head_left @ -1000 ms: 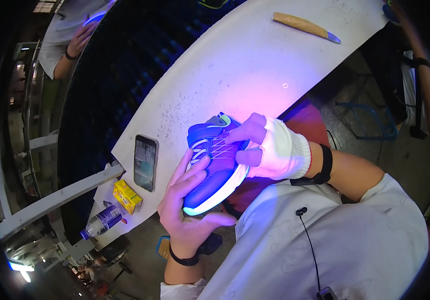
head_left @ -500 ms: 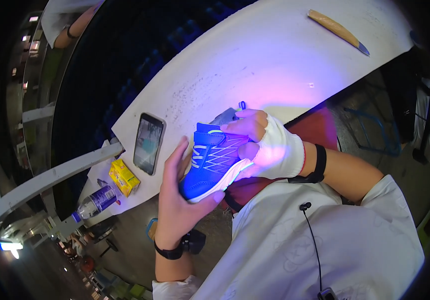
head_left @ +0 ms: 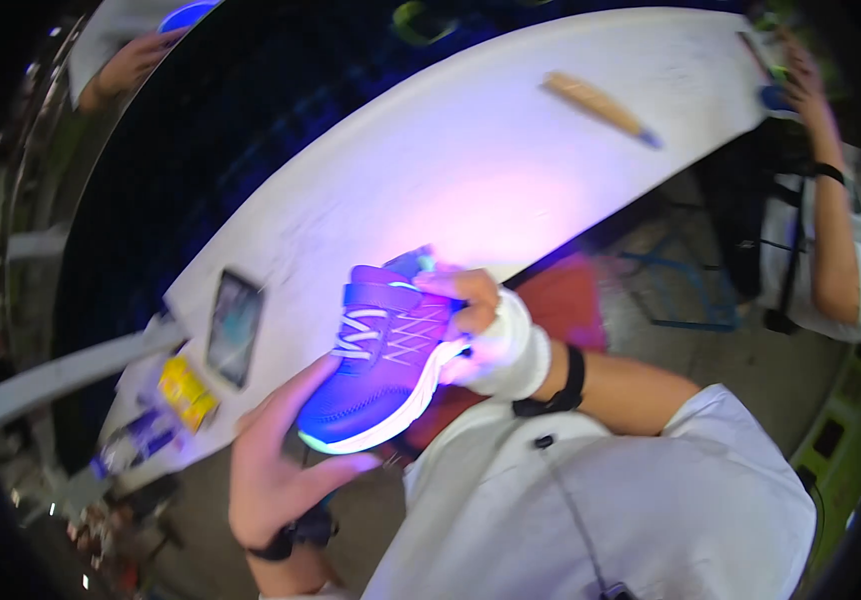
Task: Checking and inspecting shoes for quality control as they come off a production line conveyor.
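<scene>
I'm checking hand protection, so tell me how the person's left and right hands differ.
The right hand wears a white fingerless glove; the left hand is bare. The right hand's fingers curl against the shoe near its heel, while the left hand is spread wide around its toe. Both wrists wear dark bands.

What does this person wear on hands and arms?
The right hand wears a white fingerless glove, with a black band just behind it. The left hand is gloveless, with a dark wristband. The right sleeve is short and whitish.
</scene>
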Demonstrator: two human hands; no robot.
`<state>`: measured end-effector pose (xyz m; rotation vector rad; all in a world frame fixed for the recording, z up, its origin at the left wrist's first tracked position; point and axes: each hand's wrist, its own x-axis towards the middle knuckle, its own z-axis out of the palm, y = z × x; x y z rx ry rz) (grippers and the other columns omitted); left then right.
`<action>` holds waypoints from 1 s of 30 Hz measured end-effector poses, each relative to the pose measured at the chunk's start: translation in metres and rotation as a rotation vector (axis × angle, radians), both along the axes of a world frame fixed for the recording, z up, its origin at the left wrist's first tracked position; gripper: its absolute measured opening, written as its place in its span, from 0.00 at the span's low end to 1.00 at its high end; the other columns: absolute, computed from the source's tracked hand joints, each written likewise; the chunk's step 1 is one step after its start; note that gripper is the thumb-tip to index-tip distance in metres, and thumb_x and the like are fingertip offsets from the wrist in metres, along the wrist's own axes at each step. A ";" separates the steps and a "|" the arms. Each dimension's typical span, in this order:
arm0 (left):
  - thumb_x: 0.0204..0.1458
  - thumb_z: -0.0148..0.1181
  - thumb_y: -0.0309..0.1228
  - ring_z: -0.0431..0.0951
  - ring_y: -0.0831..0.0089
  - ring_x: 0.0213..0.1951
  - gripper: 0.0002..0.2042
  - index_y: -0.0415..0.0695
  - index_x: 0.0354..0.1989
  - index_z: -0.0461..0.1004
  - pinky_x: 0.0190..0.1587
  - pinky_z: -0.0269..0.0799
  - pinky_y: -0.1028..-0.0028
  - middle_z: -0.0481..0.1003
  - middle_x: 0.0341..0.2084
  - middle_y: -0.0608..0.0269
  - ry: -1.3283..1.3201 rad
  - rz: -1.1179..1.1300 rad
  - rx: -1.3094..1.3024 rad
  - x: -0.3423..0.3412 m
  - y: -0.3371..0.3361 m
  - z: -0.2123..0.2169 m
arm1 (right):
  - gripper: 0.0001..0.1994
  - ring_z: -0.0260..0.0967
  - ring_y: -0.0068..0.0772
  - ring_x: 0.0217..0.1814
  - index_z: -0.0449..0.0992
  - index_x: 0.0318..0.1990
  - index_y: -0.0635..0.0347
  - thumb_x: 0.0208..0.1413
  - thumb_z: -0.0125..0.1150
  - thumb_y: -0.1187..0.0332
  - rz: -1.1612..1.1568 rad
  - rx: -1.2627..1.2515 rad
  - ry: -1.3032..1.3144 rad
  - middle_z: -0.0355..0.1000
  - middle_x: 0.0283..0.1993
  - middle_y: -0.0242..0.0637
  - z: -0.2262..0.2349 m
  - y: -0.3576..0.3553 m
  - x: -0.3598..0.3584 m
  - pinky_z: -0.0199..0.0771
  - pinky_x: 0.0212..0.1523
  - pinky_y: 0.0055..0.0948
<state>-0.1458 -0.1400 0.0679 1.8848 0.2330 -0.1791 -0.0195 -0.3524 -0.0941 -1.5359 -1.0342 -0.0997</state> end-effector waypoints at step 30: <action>0.38 0.76 0.18 0.76 0.59 0.37 0.20 0.43 0.39 0.73 0.39 0.74 0.65 0.76 0.35 0.58 -0.756 0.294 -0.124 0.048 -0.102 -0.119 | 0.34 0.84 0.51 0.56 0.77 0.47 0.57 0.33 0.93 0.57 0.238 -0.122 0.014 0.83 0.47 0.42 0.098 -0.053 0.043 0.81 0.65 0.56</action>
